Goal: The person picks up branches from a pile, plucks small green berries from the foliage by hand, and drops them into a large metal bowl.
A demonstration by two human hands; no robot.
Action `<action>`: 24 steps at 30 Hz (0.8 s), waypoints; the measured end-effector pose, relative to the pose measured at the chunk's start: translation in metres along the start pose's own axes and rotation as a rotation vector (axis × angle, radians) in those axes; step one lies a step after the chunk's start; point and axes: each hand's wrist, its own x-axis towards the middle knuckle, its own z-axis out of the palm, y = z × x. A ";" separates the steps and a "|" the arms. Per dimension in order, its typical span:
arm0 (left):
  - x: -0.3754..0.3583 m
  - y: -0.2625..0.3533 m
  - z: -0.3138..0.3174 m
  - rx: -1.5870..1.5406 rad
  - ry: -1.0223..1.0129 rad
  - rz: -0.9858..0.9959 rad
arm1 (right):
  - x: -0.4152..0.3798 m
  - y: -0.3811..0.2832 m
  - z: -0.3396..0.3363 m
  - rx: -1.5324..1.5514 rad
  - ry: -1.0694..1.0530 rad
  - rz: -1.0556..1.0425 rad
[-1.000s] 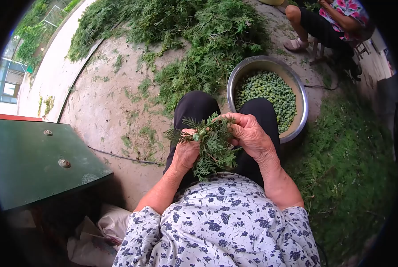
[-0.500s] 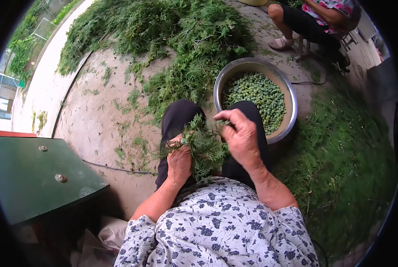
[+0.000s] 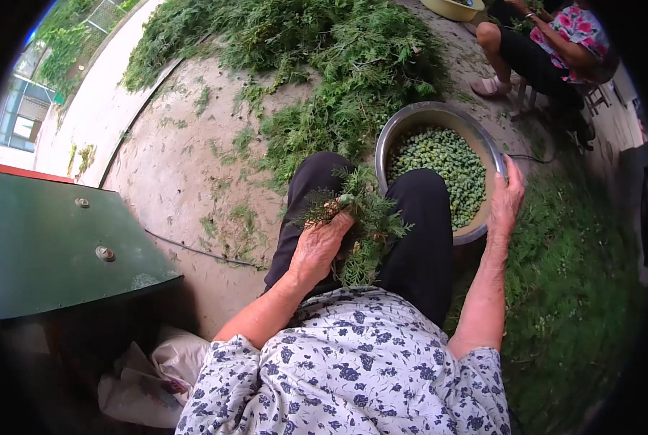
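In the head view, my left hand [image 3: 320, 246] is closed round a leafy evergreen sprig [image 3: 371, 217] above my lap. One pale green cone [image 3: 347, 199] shows near its thumb. My right hand [image 3: 507, 199] grips the right rim of a wide metal basin [image 3: 418, 112], thumb on the inner side and fingers at the outside. Small round green cones [image 3: 440, 163] fill the bottom of that basin, which stands just beyond my right knee.
A big heap of cut evergreen branches [image 3: 338, 51] lies ahead, and more greenery [image 3: 563, 290] is on the right. At left stands a green metal surface [image 3: 70, 246]. Another person [image 3: 534, 58] sits at the upper right near a yellow basin [image 3: 451, 9]. A thin cable [image 3: 201, 250] crosses the ground.
My right hand has left the sprig over my lap and moved right to the basin's rim. My left hand still holds the sprig. The view has shifted somewhat.
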 end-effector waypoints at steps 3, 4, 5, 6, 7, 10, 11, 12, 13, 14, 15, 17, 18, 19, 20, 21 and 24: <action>0.006 -0.014 -0.005 0.069 -0.061 0.032 | -0.012 -0.014 0.004 -0.226 0.152 -0.167; 0.006 -0.014 -0.003 0.072 -0.066 0.029 | -0.019 -0.031 0.003 0.027 0.055 -0.074; 0.005 -0.013 0.001 0.016 -0.075 0.002 | -0.027 -0.045 0.006 0.280 -0.040 0.020; 0.005 -0.012 0.003 -0.041 -0.083 -0.025 | -0.034 -0.056 0.012 0.347 0.035 -0.139; 0.005 -0.011 0.004 -0.039 -0.087 -0.027 | -0.042 -0.066 0.017 0.477 0.011 -0.135; 0.000 -0.004 0.005 0.012 -0.085 -0.037 | -0.079 -0.132 0.007 0.677 -0.263 -0.113; -0.002 0.007 0.009 0.002 -0.093 -0.146 | -0.088 -0.141 0.006 0.658 -0.358 -0.176; -0.003 0.013 0.011 -0.009 -0.099 -0.253 | -0.093 -0.147 0.008 0.648 -0.446 -0.214; -0.002 0.006 0.009 -0.009 -0.100 -0.253 | -0.097 -0.149 0.013 0.581 -0.460 -0.324; 0.000 -0.006 0.006 0.151 -0.108 -0.020 | -0.100 -0.150 0.018 0.542 -0.482 -0.370; 0.001 -0.014 0.003 0.310 -0.113 0.213 | -0.103 -0.150 0.023 0.502 -0.504 -0.416; -0.003 -0.004 0.004 0.452 -0.115 0.328 | -0.108 -0.145 0.032 0.495 -0.555 -0.417; -0.005 0.003 0.006 0.594 -0.119 0.440 | -0.109 -0.144 0.036 0.478 -0.546 -0.425; -0.007 0.011 0.009 0.593 -0.119 0.437 | -0.110 -0.142 0.038 0.460 -0.536 -0.430; -0.009 0.020 0.012 0.537 -0.137 0.265 | -0.109 -0.140 0.040 0.440 -0.551 -0.416; -0.009 0.024 0.013 0.479 -0.154 0.094 | -0.109 -0.139 0.042 0.439 -0.550 -0.414; -0.003 0.003 0.005 0.540 -0.134 0.296 | -0.109 -0.137 0.043 0.440 -0.553 -0.402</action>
